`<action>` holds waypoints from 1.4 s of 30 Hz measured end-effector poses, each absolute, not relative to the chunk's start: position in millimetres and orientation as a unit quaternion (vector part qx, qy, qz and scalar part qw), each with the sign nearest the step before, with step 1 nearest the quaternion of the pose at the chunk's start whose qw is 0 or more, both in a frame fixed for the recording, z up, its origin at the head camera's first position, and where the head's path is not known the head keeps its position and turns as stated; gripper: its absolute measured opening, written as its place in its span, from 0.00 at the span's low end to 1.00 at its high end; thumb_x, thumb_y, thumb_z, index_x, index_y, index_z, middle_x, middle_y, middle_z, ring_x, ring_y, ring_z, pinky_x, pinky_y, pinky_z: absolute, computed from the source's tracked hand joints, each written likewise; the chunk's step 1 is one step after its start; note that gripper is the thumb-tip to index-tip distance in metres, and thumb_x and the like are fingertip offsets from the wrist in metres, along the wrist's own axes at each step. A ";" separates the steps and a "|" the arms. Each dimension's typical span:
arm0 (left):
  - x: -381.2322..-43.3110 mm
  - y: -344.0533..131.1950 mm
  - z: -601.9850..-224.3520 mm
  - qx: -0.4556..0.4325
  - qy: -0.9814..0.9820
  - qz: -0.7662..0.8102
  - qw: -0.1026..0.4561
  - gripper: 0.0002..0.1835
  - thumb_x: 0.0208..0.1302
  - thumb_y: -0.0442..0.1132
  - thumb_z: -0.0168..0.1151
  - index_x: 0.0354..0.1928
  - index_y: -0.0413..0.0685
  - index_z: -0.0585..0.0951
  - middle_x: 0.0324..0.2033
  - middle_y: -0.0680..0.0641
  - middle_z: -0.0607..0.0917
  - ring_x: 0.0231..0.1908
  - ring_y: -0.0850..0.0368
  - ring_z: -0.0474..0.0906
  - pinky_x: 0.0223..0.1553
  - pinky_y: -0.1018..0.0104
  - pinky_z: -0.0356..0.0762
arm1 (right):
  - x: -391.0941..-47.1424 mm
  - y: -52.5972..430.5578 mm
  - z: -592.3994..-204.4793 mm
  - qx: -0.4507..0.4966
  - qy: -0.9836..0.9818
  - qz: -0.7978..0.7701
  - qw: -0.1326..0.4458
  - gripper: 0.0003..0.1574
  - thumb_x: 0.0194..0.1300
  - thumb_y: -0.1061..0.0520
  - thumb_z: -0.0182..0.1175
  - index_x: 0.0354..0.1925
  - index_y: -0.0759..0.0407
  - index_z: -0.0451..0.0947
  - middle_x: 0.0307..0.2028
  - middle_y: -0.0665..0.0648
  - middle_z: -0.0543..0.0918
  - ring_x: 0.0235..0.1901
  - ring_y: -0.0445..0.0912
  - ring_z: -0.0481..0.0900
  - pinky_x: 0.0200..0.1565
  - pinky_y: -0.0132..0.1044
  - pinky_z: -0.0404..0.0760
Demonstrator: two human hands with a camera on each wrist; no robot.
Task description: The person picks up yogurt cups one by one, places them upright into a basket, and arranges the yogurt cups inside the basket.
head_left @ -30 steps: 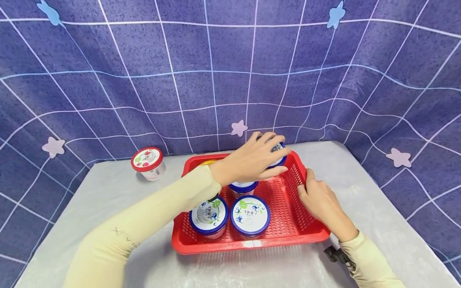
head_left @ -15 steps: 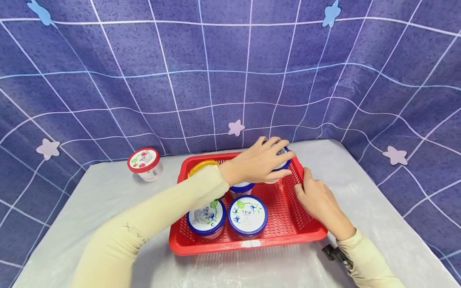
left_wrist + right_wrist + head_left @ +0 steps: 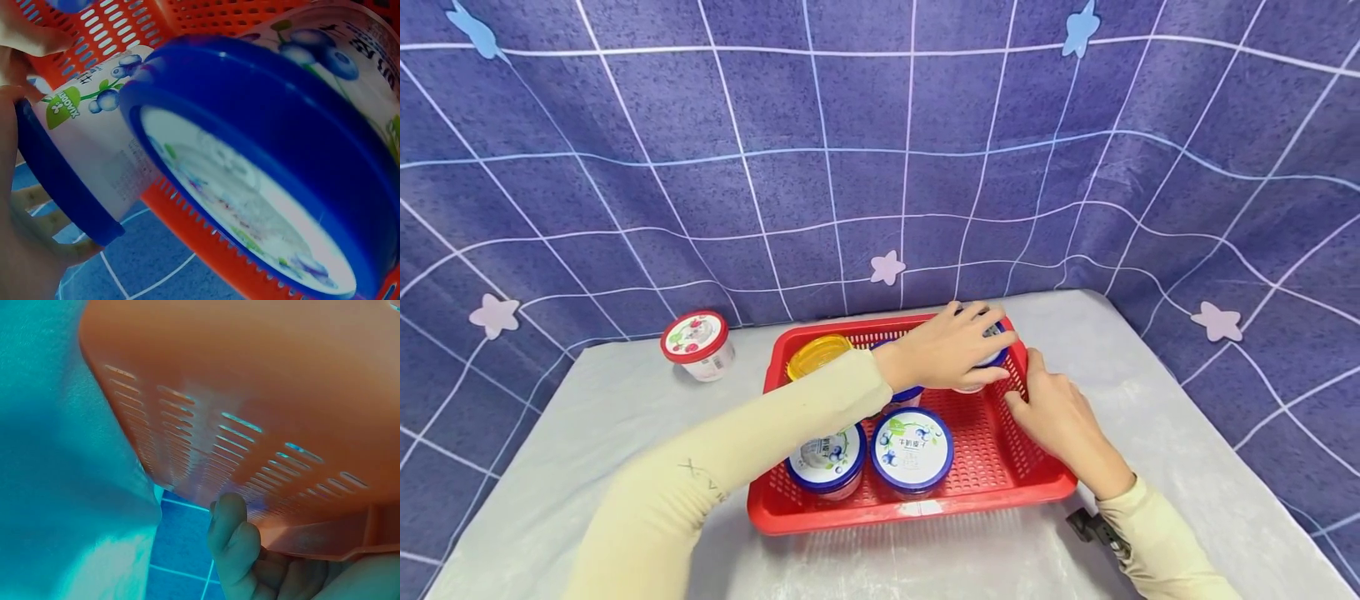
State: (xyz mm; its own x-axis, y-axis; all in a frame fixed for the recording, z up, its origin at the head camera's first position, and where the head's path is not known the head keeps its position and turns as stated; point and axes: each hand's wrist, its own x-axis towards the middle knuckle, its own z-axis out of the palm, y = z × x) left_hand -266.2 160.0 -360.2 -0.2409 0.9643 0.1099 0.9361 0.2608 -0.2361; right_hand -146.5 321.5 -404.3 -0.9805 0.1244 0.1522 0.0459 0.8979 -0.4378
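Observation:
In the head view, my left hand (image 3: 951, 346) reaches across the red basket (image 3: 917, 507) and grips a small blue-lidded tub (image 3: 94, 137) with blueberries printed on it, at the back right corner. Fingers and thumb span its lid from above. My right hand (image 3: 1063, 417) holds the basket's right rim, its fingers (image 3: 228, 528) curled over the wall. Two more blueberry tubs stand along the front, one at the left (image 3: 826, 458) and a second tub (image 3: 912, 448) beside it. Behind them another blue-lidded tub (image 3: 910, 398) is partly hidden by my left wrist.
A yellow-lidded tub (image 3: 817, 354) sits at the basket's back left, partly covered by the sleeve. Outside, a red-lidded tub (image 3: 696, 342) stands on the grey table (image 3: 647, 400) near its back edge. A blue patterned curtain (image 3: 865, 183) hangs behind the table.
My left hand has lowered the blueberry tub into the basket's back right corner. The right hand has stayed on the rim. The whole scene has shifted slightly left in view.

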 end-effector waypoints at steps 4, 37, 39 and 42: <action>-267.0 163.1 -364.8 -0.602 -0.787 0.075 0.112 0.33 0.75 0.64 0.39 0.74 0.59 0.64 0.71 0.45 0.65 0.70 0.47 0.60 0.65 0.44 0.65 | -146.1 320.8 -403.9 -0.043 -0.970 0.220 0.093 0.44 0.62 0.57 0.61 0.67 0.80 0.55 0.33 0.76 0.81 0.29 0.64 0.83 0.31 0.59 0.80; -264.7 154.4 -367.1 -0.573 -0.817 0.055 0.025 0.42 0.68 0.72 0.44 0.76 0.56 0.60 0.70 0.42 0.66 0.70 0.44 0.62 0.70 0.49 0.60 | -146.2 317.9 -407.7 -0.044 -0.970 0.220 0.091 0.43 0.64 0.56 0.59 0.67 0.79 0.56 0.34 0.77 0.81 0.30 0.65 0.83 0.32 0.60 0.80; -265.3 150.6 -360.6 -0.570 -0.820 0.044 0.037 0.41 0.69 0.71 0.45 0.75 0.56 0.61 0.69 0.43 0.66 0.70 0.44 0.62 0.69 0.49 0.62 | -146.1 318.6 -407.0 -0.045 -0.970 0.222 0.090 0.43 0.64 0.56 0.59 0.68 0.79 0.55 0.34 0.76 0.81 0.30 0.64 0.83 0.31 0.59 0.80; -267.7 145.2 -352.7 -0.562 -0.825 0.036 0.050 0.39 0.70 0.69 0.44 0.75 0.56 0.61 0.69 0.44 0.67 0.68 0.46 0.64 0.67 0.48 0.65 | -146.3 320.0 -405.7 -0.046 -0.969 0.225 0.087 0.43 0.64 0.56 0.59 0.68 0.78 0.55 0.33 0.75 0.81 0.29 0.64 0.83 0.30 0.58 0.80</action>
State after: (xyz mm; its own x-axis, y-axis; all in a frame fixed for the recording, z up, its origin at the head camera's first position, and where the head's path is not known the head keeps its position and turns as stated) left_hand -267.7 145.2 -352.7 -0.3636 0.9306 0.0418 0.9233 0.3660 -0.1164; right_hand -146.3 320.0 -405.7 -0.9805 0.1284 0.1485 0.0500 0.8947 -0.4438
